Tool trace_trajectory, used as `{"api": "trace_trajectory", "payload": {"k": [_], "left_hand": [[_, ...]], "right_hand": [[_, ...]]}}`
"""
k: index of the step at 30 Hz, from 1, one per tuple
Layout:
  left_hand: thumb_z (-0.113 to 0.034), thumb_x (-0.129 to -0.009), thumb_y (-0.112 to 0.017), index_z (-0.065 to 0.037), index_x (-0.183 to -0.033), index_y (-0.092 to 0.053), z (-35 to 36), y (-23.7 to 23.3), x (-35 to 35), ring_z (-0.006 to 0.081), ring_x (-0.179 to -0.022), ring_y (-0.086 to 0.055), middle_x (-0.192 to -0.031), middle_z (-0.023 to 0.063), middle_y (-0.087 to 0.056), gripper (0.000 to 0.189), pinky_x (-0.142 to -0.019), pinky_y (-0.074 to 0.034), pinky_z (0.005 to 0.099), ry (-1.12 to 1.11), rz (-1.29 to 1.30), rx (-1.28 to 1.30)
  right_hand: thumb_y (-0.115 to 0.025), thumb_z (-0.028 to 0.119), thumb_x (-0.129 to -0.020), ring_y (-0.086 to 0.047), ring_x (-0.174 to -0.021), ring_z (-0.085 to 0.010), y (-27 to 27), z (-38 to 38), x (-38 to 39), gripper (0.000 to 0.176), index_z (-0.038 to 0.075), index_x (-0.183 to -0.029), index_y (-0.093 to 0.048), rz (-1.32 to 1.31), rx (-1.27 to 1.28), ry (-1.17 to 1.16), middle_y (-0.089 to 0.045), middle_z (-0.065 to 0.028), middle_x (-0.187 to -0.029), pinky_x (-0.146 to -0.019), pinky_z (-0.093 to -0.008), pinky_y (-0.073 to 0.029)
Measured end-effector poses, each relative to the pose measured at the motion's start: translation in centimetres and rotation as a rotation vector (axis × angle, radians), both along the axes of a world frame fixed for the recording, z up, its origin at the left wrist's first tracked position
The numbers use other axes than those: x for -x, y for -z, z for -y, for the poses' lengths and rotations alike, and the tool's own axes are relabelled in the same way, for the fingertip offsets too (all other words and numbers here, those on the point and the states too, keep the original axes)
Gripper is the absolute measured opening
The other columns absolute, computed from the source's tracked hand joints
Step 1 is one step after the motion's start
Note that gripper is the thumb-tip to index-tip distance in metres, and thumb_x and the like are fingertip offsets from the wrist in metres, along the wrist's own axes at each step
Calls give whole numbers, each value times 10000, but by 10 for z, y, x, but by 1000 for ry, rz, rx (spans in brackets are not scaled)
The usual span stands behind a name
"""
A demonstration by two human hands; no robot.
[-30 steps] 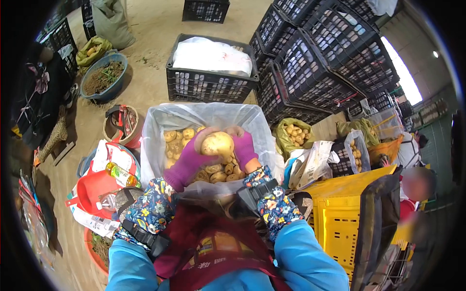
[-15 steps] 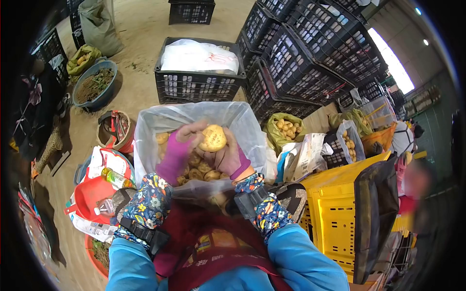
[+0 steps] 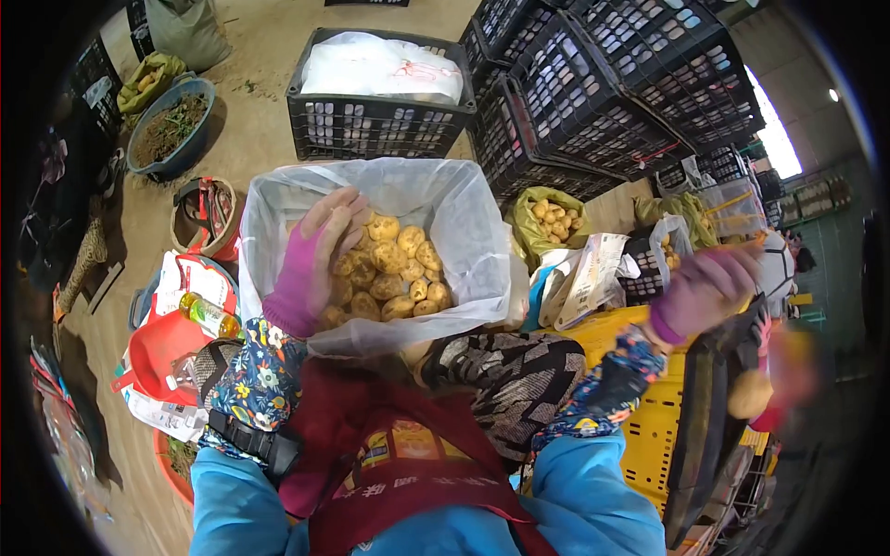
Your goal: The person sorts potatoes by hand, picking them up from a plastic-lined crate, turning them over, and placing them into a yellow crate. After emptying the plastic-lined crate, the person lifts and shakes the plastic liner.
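Note:
Over the left part of a plastic-lined bin (image 3: 473, 218) is my left hand (image 3: 320, 250) in a purple fingerless glove, its fingers extended beside the potatoes. Many potatoes (image 3: 385, 269) lie in the bin. Out to the right, above a yellow crate (image 3: 654, 440), my right hand (image 3: 706, 289) is blurred by motion, with its fingers stretched. A single potato (image 3: 749, 395) is in the air below and right of it, apart from the fingers.
Black crates (image 3: 593, 93) are stacked at the back right; another crate (image 3: 380, 125) stands behind the bin. A green bag of potatoes (image 3: 549, 221) sits right of the bin. At left are a blue basin (image 3: 171, 130), a red dustpan (image 3: 162, 357) and a bottle (image 3: 209, 317).
My right hand has swung from the bin to the far right. The potato held over the bin is gone from there; one is in the air at right. My left hand has moved slightly left.

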State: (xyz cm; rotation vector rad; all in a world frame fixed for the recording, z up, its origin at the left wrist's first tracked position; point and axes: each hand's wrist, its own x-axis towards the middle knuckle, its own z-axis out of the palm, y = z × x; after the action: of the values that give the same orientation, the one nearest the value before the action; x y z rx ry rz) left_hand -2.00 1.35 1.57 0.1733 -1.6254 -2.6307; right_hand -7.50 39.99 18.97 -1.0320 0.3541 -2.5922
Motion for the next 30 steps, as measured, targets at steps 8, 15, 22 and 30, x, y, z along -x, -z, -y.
{"api": "trace_trajectory", "payload": {"k": [8, 15, 22, 30], "left_hand": [[-291, -1032, -459, -19, -1400, -446, 15, 7, 12, 225, -1252, -530, -1366, 128, -536, 458, -1060, -405, 375, -35, -33, 235], [-283, -1039, -437, -12, -1399, -434, 27, -1, 19, 253, -1253, -531, -1365, 155, -535, 451, -1070, -398, 398, -97, 197, 58], [-310, -1021, -489, -42, -1382, -450, 19, -1, 19, 234, -1196, -558, -1300, 111, -563, 451, -1031, -428, 387, -138, 293, -112], [-215, -916, -675, -106, -1376, -453, -10, 10, 9, 163, -1108, -573, -1237, 37, -550, 522, -947, -495, 337, 39, 303, -411]], "right_hand": [[-571, 368, -942, -633, -1045, -263, 375, 190, 121, 461, 110, -1321, -517, -718, -2042, 33, -664, -168, -1059, -858, -414, -519], [-765, 337, -750, -649, -1019, -344, 466, 154, 121, 619, 119, -1278, -528, -863, -2739, 332, -642, -180, -1055, -839, -436, -547], [-638, 157, -813, -604, -1066, -304, 408, 162, 140, 497, 63, -1278, -494, 556, -1164, -160, -582, -139, -1183, -900, -395, -532], [-605, 149, -853, -511, -1250, -291, 224, 245, 52, 513, 54, -1340, -474, 154, -726, -8, -530, -188, -1324, -1022, -359, -449]]}}
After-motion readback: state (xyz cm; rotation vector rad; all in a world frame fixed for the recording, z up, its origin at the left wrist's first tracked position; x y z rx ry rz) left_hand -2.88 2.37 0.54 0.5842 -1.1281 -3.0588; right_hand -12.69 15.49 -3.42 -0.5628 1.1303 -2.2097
